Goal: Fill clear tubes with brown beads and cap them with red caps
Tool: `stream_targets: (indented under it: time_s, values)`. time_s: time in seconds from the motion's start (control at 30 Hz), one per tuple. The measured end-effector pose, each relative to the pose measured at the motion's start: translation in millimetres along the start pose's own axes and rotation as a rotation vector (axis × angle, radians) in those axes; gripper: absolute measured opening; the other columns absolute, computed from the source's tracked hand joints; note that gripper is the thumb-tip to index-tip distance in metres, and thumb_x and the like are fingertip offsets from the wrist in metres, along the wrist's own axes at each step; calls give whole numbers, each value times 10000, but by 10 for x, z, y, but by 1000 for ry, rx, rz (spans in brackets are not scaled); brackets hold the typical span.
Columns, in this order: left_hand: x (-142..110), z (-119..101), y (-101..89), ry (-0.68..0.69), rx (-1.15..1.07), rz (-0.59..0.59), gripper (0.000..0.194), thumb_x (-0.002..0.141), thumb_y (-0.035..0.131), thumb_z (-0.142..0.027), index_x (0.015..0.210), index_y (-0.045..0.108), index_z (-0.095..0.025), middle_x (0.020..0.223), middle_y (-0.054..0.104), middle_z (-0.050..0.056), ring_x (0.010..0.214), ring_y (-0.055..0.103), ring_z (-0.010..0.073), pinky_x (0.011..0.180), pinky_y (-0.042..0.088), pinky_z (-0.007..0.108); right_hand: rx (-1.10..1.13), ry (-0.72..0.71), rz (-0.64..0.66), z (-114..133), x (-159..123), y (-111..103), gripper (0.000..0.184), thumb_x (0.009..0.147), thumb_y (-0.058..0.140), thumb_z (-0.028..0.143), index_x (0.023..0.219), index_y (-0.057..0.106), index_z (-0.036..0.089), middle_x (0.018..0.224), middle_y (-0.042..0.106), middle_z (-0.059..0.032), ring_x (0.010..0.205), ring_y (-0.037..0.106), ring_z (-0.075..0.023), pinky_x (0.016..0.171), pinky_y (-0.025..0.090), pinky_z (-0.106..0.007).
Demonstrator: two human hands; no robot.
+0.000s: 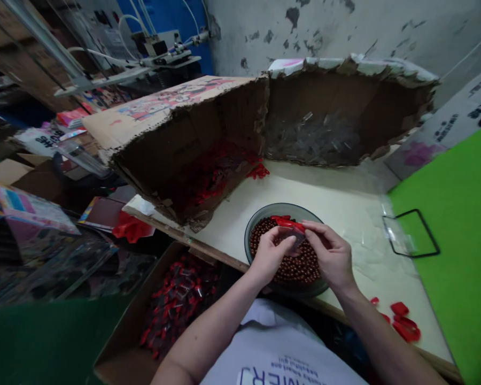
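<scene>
Over a round basin (247, 243) full of shiny brown beads (299, 270), both hands meet at a small clear plastic case with a red part (294, 227). My left hand (269, 255) is closed on its clear side, thumb on top. The fingertips of my right hand (333, 255) pinch the red end. Part of the case is hidden behind the fingers. Just beyond it, more red pieces (279, 218) lie on the beads at the basin's far side.
A torn cardboard box (152, 120) on the table holds red parts; beside it, another box (353, 96) holds clear plastic pieces. Below the table's left edge, a carton (120, 342) contains red-and-clear cases. Loose red pieces (404, 326) lie at right, by a green panel (457, 224).
</scene>
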State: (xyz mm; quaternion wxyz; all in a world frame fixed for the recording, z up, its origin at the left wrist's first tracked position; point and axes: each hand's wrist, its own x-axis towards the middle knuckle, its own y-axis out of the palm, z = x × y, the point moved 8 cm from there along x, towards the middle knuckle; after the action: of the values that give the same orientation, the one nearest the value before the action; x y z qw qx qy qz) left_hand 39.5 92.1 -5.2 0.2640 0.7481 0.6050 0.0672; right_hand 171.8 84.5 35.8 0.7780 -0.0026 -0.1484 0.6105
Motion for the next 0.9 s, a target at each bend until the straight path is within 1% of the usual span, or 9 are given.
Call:
stream_targets:
  time_s: [0.07,0.13,0.27,0.37,0.5,0.57,0.63,0.73,0.9]
  values:
    - [-7,-12,12,20,23,-1,340,759,697,-337,1030,639,-140,927,653,51,703,609,118,645,550,258,38,66,-29,-87,-27,8,228,859,622,329,1060,698,253,1084,711,-44,999,663,-214,918,528,-395]
    - [-12,-12,34,27,30,-5,342,771,685,-338,1050,631,-148,943,660,53,682,611,111,638,540,248,45,111,-30,-147,-58,36,297,865,611,341,1142,676,256,1141,701,-43,1009,668,-212,919,530,-392]
    - [-26,7,65,34,2,-39,329,774,681,-338,1033,624,-143,933,679,61,688,606,111,647,523,236,-21,98,-31,-140,-108,70,351,873,594,342,1208,652,257,1229,665,-45,1096,636,-219,1007,473,-417]
    - [-41,22,79,39,-7,-53,305,789,665,-324,1034,621,-148,958,679,62,715,604,115,667,520,238,3,90,-81,-123,-127,52,335,856,620,331,1178,673,254,1218,671,-45,1094,637,-222,1021,463,-422]
    - [-51,27,109,51,45,-17,270,820,631,-307,1044,611,-157,1002,664,65,768,614,126,719,524,258,221,162,-192,-201,-144,18,262,828,667,310,1081,717,260,1139,710,-43,1029,667,-218,966,505,-423]
    - [-50,25,108,63,84,-14,252,823,627,-306,1028,610,-160,985,661,61,776,617,135,734,527,272,311,198,-213,-250,-152,33,237,819,680,293,1049,727,262,1116,720,-41,1012,674,-217,954,513,-428]
    - [-53,25,106,72,108,-18,248,824,624,-309,1023,611,-161,976,658,60,781,617,142,736,529,278,341,212,-223,-278,-163,36,230,814,688,285,1039,731,263,1111,722,-39,1016,674,-219,966,505,-438]
    - [-70,34,116,61,96,-20,264,827,618,-315,1039,605,-158,989,655,65,771,613,141,711,528,271,258,168,-212,-246,-176,0,228,828,673,295,1047,731,270,1125,717,-34,1047,663,-221,990,492,-443]
    - [-117,-10,147,39,61,-19,270,821,620,-308,1026,606,-133,881,646,50,686,592,119,636,512,243,-57,-39,-98,-46,-199,-57,272,868,617,269,1127,701,273,1176,693,-26,1085,646,-219,1009,487,-419]
